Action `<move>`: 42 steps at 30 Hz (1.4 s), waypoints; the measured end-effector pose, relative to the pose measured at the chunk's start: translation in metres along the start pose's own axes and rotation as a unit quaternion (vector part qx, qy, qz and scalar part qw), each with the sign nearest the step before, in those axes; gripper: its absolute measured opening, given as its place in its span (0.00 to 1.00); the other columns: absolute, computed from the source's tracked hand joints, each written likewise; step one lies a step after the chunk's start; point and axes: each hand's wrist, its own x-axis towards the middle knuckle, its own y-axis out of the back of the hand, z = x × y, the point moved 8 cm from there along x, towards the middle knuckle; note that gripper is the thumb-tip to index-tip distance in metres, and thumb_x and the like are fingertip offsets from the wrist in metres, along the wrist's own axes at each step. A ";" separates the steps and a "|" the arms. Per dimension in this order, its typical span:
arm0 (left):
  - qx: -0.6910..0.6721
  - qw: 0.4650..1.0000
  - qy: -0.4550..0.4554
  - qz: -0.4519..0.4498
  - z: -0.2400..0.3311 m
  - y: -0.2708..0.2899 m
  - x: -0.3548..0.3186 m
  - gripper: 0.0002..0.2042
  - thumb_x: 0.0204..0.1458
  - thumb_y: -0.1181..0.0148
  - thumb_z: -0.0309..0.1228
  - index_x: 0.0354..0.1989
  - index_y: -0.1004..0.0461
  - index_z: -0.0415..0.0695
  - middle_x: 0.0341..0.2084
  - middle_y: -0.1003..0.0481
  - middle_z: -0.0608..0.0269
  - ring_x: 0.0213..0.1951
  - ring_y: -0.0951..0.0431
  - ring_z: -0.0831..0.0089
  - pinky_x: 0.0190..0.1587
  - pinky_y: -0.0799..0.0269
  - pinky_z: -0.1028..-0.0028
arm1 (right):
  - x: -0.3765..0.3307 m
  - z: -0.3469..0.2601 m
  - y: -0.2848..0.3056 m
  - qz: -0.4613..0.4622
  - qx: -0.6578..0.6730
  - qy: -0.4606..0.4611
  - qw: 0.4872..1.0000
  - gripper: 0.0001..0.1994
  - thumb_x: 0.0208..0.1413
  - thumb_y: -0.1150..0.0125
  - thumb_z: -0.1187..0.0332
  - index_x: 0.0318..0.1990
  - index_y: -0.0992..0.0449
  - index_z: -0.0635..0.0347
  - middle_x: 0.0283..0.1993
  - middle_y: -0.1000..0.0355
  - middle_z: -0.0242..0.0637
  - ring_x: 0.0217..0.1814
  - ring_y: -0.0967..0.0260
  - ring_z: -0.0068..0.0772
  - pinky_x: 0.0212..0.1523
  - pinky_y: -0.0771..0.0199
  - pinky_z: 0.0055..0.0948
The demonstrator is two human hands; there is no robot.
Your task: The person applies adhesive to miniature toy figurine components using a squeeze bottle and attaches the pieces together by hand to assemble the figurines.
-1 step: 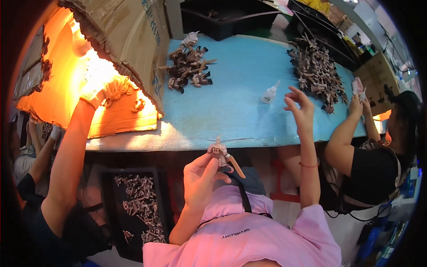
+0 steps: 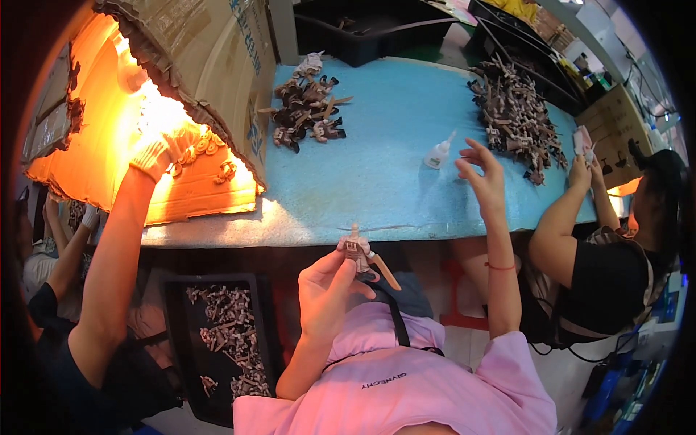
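Observation:
My left hand [image 2: 326, 290] pinches a small pinkish-brown toy figure [image 2: 354, 249] by its body, just off the table's near edge. A flat tan blade-shaped piece [image 2: 386, 271] slants down from the figure's right side. Over the blue tabletop [image 2: 391, 109], my right hand [image 2: 484, 177] is raised with fingers curved and apart, holding nothing. Close to its left stands a small white squeeze bottle [image 2: 437, 154] with a thin nozzle; a gap shows between them.
At the back left lies a small group of figures [image 2: 308, 109]; a larger pile [image 2: 518, 116] spreads at right. A brightly lit cardboard box [image 2: 217, 65] holds a co-worker's gloved hand [image 2: 156, 156]. A black crate [image 2: 174, 326] of figures sits lower left. Another person [image 2: 594, 246] works at right.
My right hand has shifted slightly left, closer to the white bottle. The co-worker's gloved hand in the box has moved a little. My left hand keeps its hold on the figure.

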 end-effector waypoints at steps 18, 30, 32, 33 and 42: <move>0.383 0.835 -0.361 0.159 0.060 0.002 -0.027 0.14 0.41 0.43 0.13 0.39 0.32 0.33 0.33 0.30 0.54 0.35 0.29 0.73 0.38 0.31 0.77 | -0.096 -0.090 -0.052 -0.189 0.239 -0.061 0.951 0.12 0.45 0.39 0.72 0.35 0.34 0.66 0.34 0.28 0.45 0.37 0.29 0.35 0.36 0.27 0.25; 0.495 0.699 -0.482 0.183 0.085 -0.001 -0.043 0.14 0.38 0.39 0.15 0.35 0.31 0.35 0.31 0.30 0.53 0.33 0.26 0.61 0.34 0.29 0.72 | -0.137 -0.148 -0.047 -0.138 0.103 0.169 0.970 0.22 0.30 0.26 0.64 0.30 0.31 0.67 0.19 0.33 0.38 0.17 0.45 0.24 0.16 0.50 0.23; 0.498 0.697 -0.483 0.184 0.086 0.001 -0.045 0.14 0.38 0.39 0.15 0.35 0.32 0.35 0.31 0.31 0.53 0.33 0.26 0.61 0.34 0.29 0.72 | -0.137 -0.153 -0.048 -0.144 0.102 0.181 0.967 0.22 0.29 0.25 0.64 0.30 0.31 0.67 0.19 0.33 0.38 0.16 0.44 0.25 0.16 0.50 0.24; 0.498 0.695 -0.484 0.183 0.086 0.001 -0.046 0.14 0.38 0.39 0.15 0.35 0.32 0.35 0.31 0.31 0.53 0.33 0.27 0.60 0.33 0.28 0.72 | -0.137 -0.156 -0.048 -0.149 0.100 0.193 0.965 0.22 0.28 0.25 0.65 0.30 0.31 0.66 0.18 0.33 0.38 0.15 0.44 0.26 0.15 0.50 0.24; 0.533 0.666 -0.489 0.184 0.092 0.000 -0.050 0.14 0.36 0.39 0.14 0.33 0.32 0.36 0.30 0.31 0.53 0.34 0.27 0.59 0.32 0.28 0.73 | -0.144 -0.178 -0.058 -0.163 0.040 0.288 0.943 0.23 0.28 0.25 0.66 0.32 0.31 0.65 0.17 0.34 0.36 0.13 0.44 0.27 0.13 0.48 0.22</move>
